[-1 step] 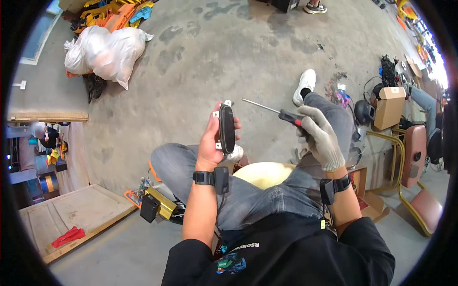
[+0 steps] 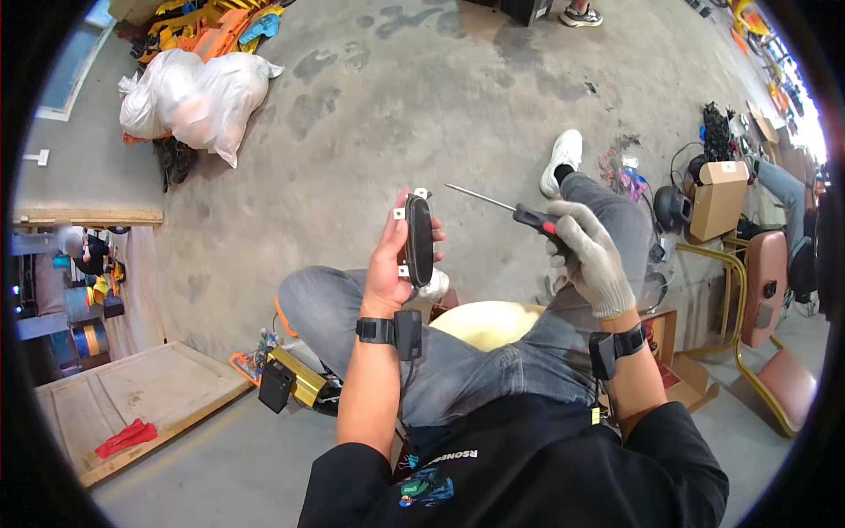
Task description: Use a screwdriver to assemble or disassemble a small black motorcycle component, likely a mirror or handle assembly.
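My left hand [image 2: 389,268] is bare and grips a black oval part [image 2: 418,239] with small white tabs at its ends, held upright in front of me. My right hand [image 2: 591,257] wears a grey knit glove and is closed on the black and red handle of a screwdriver [image 2: 509,209]. Its thin shaft points left, and the tip stays a little apart from the part's upper end. Both wrists carry black bands. I sit on a pale yellow stool [image 2: 488,324] with my jeans-clad legs spread over the concrete floor.
Two white plastic sacks [image 2: 198,95] lie far left by orange and yellow items. A wooden board [image 2: 132,392] with a red cloth lies near left, a yellow-black box [image 2: 292,378] beside it. At the right stand a cardboard box [image 2: 717,198], a pink-seated chair [image 2: 775,304] and cables.
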Demonstrator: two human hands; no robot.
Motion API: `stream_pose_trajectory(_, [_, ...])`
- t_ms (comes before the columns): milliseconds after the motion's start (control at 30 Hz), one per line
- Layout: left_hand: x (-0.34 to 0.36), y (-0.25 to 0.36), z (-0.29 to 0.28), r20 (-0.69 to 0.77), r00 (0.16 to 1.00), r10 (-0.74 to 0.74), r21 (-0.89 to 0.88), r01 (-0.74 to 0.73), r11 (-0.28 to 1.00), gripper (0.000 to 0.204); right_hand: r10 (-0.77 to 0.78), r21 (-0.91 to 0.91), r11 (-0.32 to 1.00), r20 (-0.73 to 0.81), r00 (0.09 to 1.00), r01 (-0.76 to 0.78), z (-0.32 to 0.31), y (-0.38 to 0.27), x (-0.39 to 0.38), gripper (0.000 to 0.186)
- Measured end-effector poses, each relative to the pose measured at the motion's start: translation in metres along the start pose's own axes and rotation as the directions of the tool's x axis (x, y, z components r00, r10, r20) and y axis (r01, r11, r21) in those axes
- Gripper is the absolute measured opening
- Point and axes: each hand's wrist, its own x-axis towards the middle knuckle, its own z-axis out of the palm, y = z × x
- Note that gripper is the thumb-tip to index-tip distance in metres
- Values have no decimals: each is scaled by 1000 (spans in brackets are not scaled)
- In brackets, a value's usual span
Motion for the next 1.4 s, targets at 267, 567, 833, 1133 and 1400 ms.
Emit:
stream_pose_trajectory(267, [1, -2, -1, 18, 1000, 8, 162, -11, 987, 61, 29, -24, 999, 123, 992, -26, 0, 8, 6, 40])
stream_pose_trajectory(567, [-2, -3, 12, -4, 1000, 15, 330, -13, 944, 68, 70, 59, 995, 177, 982, -82, -4, 24, 15, 41])
stream_pose_trajectory(833, [0, -5, 7, -5, 999, 38, 386, -33, 922, 67, 71, 152, 983, 223, 972, -107, -7, 26, 17, 35])
stream_pose_trajectory(1133, [-1, 0, 11, 15, 999, 44, 396, -46, 917, 64, 136, 274, 938, 276, 952, -213, -12, 25, 19, 38])
stream_pose_trajectory(1400, [-2, -1, 11, 51, 998, 22, 340, -38, 940, 61, 123, 198, 963, 285, 951, -184, -9, 19, 18, 37])
